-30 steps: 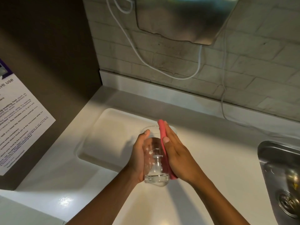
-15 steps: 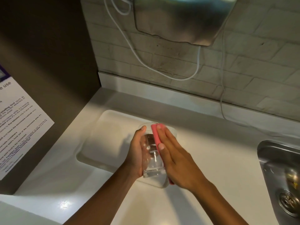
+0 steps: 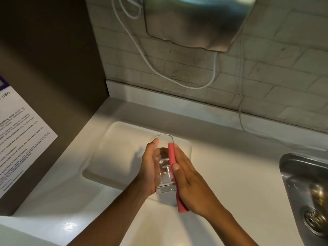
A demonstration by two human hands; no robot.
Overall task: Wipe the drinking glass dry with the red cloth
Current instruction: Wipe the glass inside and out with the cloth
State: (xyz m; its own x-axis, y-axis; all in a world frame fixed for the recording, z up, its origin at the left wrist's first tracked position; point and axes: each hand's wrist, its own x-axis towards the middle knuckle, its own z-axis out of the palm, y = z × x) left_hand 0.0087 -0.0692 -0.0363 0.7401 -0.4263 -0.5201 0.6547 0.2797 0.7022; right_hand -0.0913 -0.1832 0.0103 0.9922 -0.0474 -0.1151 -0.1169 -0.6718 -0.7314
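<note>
A clear drinking glass [image 3: 163, 166] is held above the white counter, tilted with its open rim pointing away from me. My left hand [image 3: 148, 169] wraps its left side, thumb near the rim. The red cloth [image 3: 171, 154] is folded into a narrow strip and lies along the glass's right side. My right hand [image 3: 191, 185] presses the cloth flat against the glass, fingers stretched along it. The cloth's lower end sticks out below my right palm. The far side of the glass is hidden by my hands.
A recessed drainer area [image 3: 115, 151] is set into the white counter [image 3: 230, 174] under the glass. A steel sink [image 3: 305, 189] lies at the right edge. A metal wall unit [image 3: 195, 22] and white cables [image 3: 159, 70] hang on the tiled wall. A printed notice [image 3: 16, 139] is at left.
My right hand has slid the red cloth along the side of the glass, first toward the rim and now slightly back. The left hand keeps its hold on the glass.
</note>
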